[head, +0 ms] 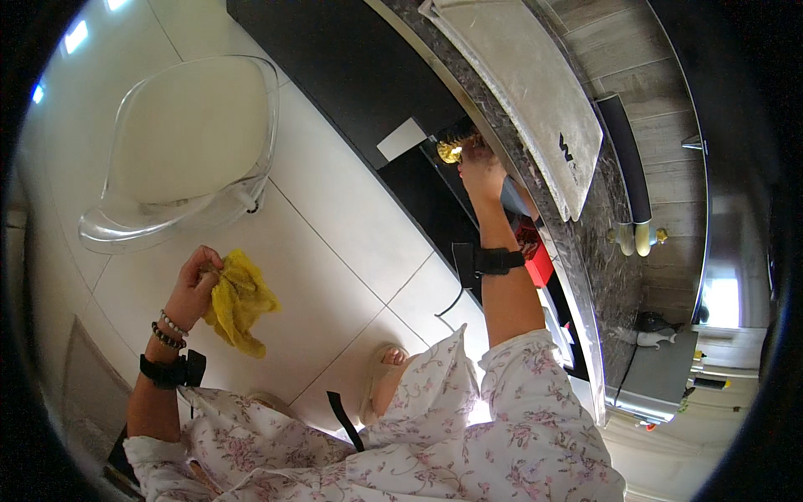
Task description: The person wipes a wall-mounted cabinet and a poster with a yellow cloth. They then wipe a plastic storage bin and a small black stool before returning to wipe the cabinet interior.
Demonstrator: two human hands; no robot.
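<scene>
My left hand (199, 276) pinches a crumpled yellow cloth (241, 304), which hangs over the white tiled floor. Under the counter's edge, my right hand (482, 166) reaches into an open drawer or shelf in the black cabinet. Its fingers are beside a shiny gold-coloured object (450, 151); shadow and the hand itself hide whether they grip it. Behind my right forearm lies a red box or packet (537, 260) among other contents.
A clear plastic chair (188, 132) stands on the floor at upper left. The dark marbled countertop (605, 276) curves along the right, bearing a grey cloth-like mat (533, 94) and a long dark object (626, 157). A black cabinet front (351, 69) borders the floor.
</scene>
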